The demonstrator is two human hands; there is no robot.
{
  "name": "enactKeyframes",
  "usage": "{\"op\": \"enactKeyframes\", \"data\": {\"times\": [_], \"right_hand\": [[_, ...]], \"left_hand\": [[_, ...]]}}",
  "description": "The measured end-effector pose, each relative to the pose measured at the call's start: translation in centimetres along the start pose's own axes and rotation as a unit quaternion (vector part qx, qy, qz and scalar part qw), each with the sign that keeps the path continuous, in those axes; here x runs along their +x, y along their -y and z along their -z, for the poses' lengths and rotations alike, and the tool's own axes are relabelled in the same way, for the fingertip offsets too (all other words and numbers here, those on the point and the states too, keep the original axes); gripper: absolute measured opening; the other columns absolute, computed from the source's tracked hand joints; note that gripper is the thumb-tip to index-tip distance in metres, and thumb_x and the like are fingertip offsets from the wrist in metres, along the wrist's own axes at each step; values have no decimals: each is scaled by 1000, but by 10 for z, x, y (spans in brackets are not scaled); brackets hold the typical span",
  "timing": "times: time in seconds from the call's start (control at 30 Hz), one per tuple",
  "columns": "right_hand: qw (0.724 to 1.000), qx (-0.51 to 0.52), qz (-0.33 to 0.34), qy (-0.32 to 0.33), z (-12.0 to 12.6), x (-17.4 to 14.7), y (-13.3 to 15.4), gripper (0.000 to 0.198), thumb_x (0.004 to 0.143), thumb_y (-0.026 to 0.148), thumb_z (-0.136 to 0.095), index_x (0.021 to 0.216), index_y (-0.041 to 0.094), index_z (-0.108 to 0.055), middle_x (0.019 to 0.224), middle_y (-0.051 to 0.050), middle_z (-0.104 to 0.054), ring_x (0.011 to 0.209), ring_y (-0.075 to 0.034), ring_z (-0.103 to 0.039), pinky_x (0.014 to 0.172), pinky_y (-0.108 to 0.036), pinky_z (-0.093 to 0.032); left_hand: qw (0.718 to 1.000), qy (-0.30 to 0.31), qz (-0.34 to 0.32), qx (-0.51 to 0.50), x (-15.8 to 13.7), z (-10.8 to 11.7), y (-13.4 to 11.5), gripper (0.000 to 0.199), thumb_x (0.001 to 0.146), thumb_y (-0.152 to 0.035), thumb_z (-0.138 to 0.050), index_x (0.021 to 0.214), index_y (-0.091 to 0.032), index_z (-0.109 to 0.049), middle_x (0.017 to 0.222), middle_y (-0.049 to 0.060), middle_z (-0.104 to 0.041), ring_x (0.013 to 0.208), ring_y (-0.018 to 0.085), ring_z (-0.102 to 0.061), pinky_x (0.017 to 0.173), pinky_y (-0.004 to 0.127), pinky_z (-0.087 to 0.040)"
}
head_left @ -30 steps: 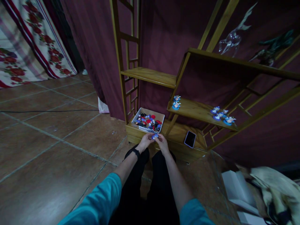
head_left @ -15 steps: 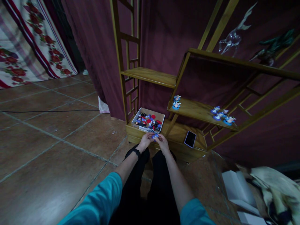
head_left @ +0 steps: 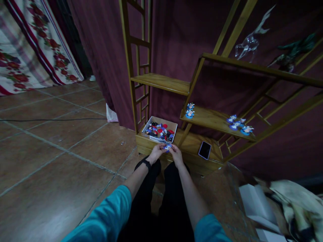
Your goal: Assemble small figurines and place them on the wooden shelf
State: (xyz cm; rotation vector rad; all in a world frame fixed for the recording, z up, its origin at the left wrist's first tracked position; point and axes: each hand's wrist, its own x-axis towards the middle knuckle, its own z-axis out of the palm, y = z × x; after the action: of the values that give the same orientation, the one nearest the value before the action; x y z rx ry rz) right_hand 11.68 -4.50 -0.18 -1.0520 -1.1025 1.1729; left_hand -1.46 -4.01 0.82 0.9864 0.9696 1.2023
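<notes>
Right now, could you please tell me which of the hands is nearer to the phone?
Right. The right hand is left of the phone; the left hand is farther left.

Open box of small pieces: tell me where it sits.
In the head view, the open box sits on the low wooden ledge, left of the phone, just beyond the left hand.

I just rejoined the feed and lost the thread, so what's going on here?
A person's left hand and right hand together hold a small purple-and-white piece just in front of an open box of mixed small parts. The box sits on the low wooden ledge, with a phone-like device lying to its right. On the shelf above, little figures stand in two groups, toward either end.
</notes>
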Motion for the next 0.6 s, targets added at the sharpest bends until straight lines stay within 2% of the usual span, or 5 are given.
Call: {"op": "enactKeyframes", "data": {"times": [0.13,0.33,0.47,0.6], "right_hand": [[1000,-5,-3,-22,1,1,-2,37,66,36,-62,98,19,-63,93,-3,-68,87,-18,-61,86,-35,-45],[999,-18,-4,-42,3,1,-2,36,65,37,-63,96,19,-64,93,-4,-68,85,-19,-61,83,-36,-46],[999,-20,-10,-43,4,1,-2,36,64,36,-64,96,19,-64,93,-4,-68,84,-18,-61,81,-34,-47],[999,-26,-8,-31,5,0,0,35,65,37,-63,95,19,-64,92,-4,-68,83,-18,-61,80,-34,-47]], "left_hand": [[1000,26,-8,14,1,1,3,43,52,-14,-75,93,-11,-61,76,3,-64,69,12,-58,76,30,-44],[990,1,-51,131,3,-1,14,55,57,-13,-69,110,-13,-55,82,4,-63,73,15,-58,77,32,-44],[964,25,-109,241,-7,-5,7,54,60,-15,-67,112,-18,-54,93,7,-63,87,20,-58,84,33,-42],[920,38,-152,358,-19,-9,-1,51,66,-16,-61,116,-18,-51,108,11,-58,100,23,-54,88,34,-39]]}}
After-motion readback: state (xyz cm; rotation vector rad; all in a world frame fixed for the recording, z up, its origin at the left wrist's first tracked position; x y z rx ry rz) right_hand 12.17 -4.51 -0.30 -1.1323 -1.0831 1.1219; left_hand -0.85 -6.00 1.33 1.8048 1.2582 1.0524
